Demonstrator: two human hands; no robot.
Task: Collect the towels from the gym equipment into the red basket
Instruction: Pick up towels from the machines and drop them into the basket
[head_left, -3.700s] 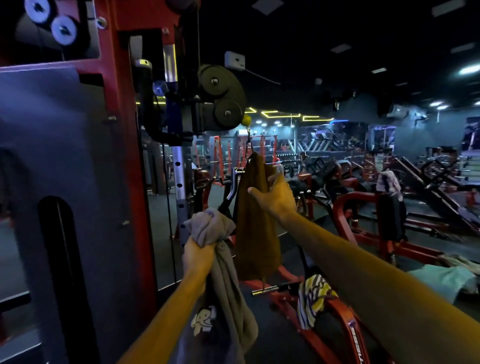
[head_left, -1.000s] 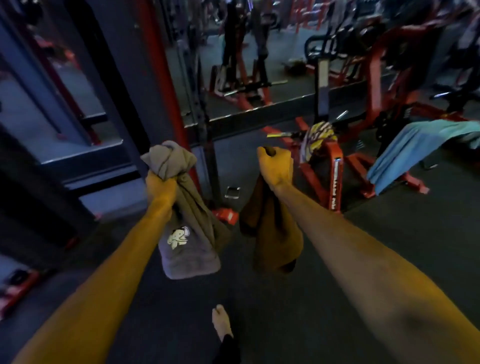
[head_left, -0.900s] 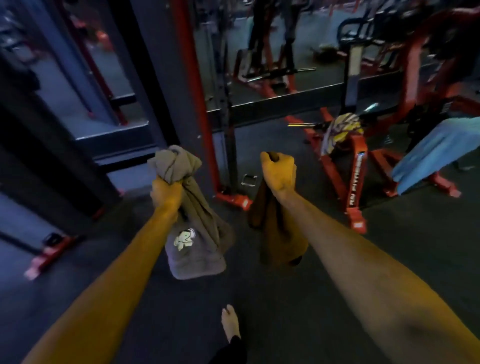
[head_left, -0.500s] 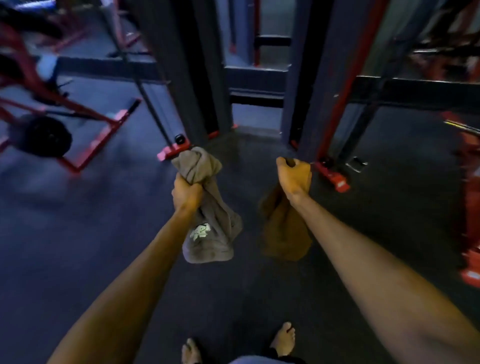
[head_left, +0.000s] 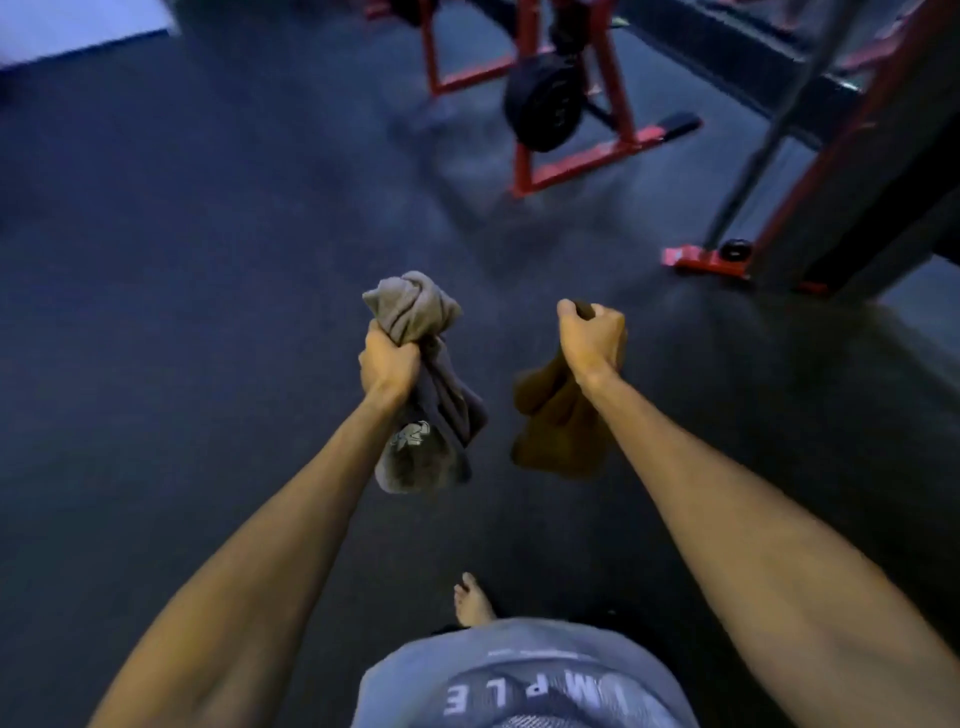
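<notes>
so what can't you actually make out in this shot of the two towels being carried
- Red basket: not in the head view at all.
- Brown towel: top bunched inside the right hand, right edge behind the forearm.
- Grey towel: its logo is too small and dim to read; the left hand covers its middle.
- Shirt lettering: cut off by the bottom edge.
</notes>
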